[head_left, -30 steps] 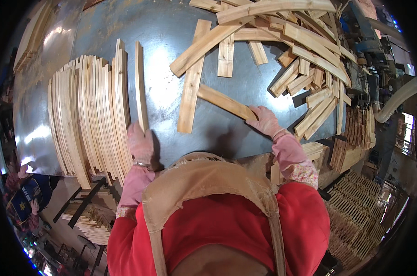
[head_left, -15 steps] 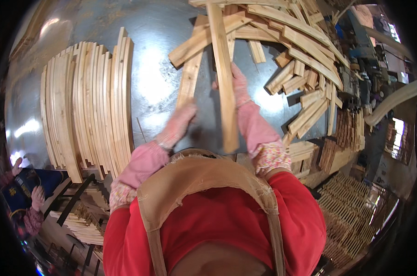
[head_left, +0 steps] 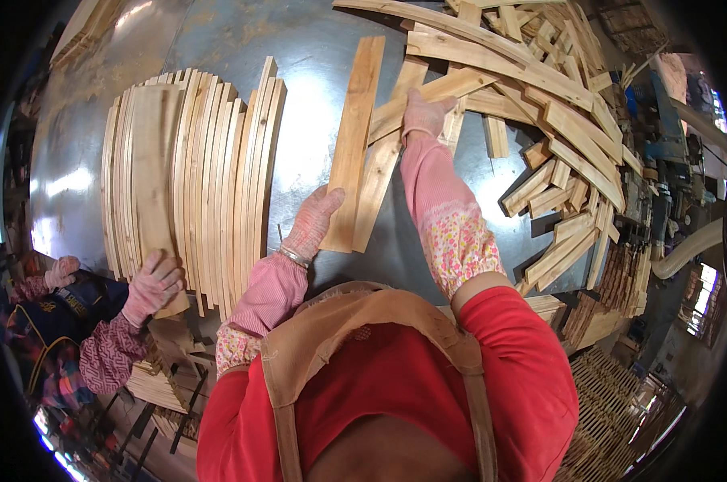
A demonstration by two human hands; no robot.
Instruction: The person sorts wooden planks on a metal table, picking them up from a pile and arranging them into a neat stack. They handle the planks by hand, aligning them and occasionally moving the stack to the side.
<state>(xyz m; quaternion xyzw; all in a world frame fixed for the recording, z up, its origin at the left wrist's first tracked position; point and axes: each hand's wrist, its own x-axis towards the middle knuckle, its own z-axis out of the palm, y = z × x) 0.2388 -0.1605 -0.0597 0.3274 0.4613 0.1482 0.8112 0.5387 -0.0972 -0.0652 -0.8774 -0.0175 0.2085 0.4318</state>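
My left hand (head_left: 312, 222), in a pink glove, holds the near end of a long flat wooden slat (head_left: 354, 136) that lies on the grey metal table (head_left: 315, 48). My right hand (head_left: 424, 114), also gloved, reaches farther out and closes on a slat (head_left: 383, 173) at the edge of a loose pile of wooden slats (head_left: 540, 88). The two slats lie side by side, nearly parallel, running away from me.
A tight row of curved-looking slats (head_left: 195, 169) stands on the table's left. A co-worker's gloved hand (head_left: 152, 283) presses on its near end, and that person's other hand (head_left: 61, 270) is lower left. Stacked wood pieces (head_left: 612, 386) and machinery (head_left: 668, 161) are on the right.
The slat I held up with both hands now lies flat on the table left of the pile. My right hand has left it and reached forward to the pile.
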